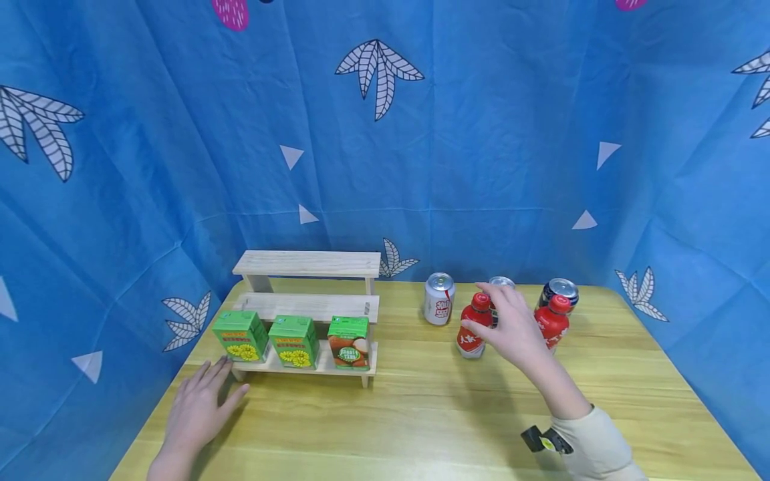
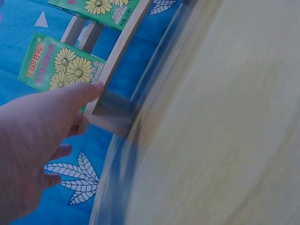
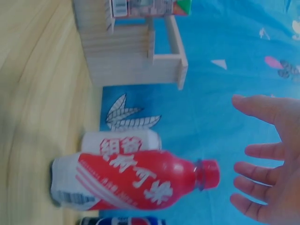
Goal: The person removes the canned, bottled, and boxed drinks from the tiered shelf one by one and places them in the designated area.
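Left hand (image 1: 197, 406), fingers loose, at corner of wooden rack (image 1: 307, 305); right hand (image 1: 514, 331), fingers released, near one red bottle (image 3: 136, 180)

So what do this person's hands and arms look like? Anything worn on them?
The left hand and right hand are both ungloved. An off-white sleeve stops short of the right hand, with a black strap-like piece bearing a small yellow-green mark. No sleeve shows on the left.

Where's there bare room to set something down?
Bare: the front of the table, between left hand and right sleeve; the strip between wooden rack and white can; the rack's top board. Crowded: the right rear, where red bottles stand close before dark cans, around the right hand.
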Available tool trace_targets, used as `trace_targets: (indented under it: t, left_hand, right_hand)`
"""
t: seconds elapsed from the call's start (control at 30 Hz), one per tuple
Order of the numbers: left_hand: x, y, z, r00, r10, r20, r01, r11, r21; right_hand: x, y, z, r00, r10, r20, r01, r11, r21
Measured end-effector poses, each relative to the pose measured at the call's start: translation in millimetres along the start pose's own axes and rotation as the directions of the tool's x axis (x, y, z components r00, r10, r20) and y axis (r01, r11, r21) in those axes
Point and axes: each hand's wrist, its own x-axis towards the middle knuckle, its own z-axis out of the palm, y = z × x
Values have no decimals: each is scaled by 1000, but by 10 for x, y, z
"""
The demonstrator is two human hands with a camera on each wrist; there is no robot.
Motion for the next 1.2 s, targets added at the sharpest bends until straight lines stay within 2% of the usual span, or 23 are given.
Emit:
trace_targets:
  t: [0.27,0.43,0.63,0.9,1.2]
  left_hand:
    - [0,2,-5,1000,0,-1,0,1000,2]
    - [-4,3,-9,1000,-11,16,11,1000,-5]
    - [-2,-5,1,1000,-4,0,4,1000,4]
    - [-2,17,-1,999,-18,31,17,1000,26]
    - [-5,38,-17,999,-23,29,22,999,37]
  right_hand:
    - [34,-217,79,992,-120,-49,118,993,-25]
    - [53,-348,170,974,-217,-59,216,976,-36]
    - [63,-533,325,960,-279,-30,278,960,-26]
    - [59,-738,599,943,-333,1,333,942,-36]
    - [106,-927,829,916,-397,64,397,918,1]
